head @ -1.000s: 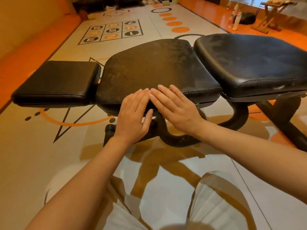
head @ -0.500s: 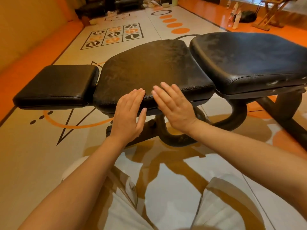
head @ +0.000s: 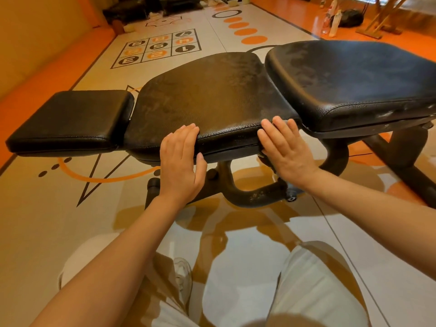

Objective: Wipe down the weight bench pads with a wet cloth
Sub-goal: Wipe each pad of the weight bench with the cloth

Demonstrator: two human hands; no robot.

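A black weight bench stands across the view with three pads: a small pad (head: pixel 70 116) at the left, a dusty middle pad (head: pixel 207 97) and a large pad (head: pixel 354 83) at the right. My left hand (head: pixel 180 161) lies flat with straight fingers against the near edge of the middle pad. My right hand (head: pixel 285 149) lies flat on the same edge, near the gap to the large pad. Neither hand holds anything. No cloth is in view.
The bench's black curved frame (head: pixel 247 192) sits on a pale floor mat with orange circles and a numbered grid (head: pixel 157 47). Bottles (head: pixel 335 22) and a dark bag (head: pixel 349 17) stand at the far right on the orange floor. My knees in light trousers fill the bottom.
My hands, side by side a second ago, have slid apart along the middle pad's near edge, left hand leftward and right hand rightward. The camera has come closer to the bench.
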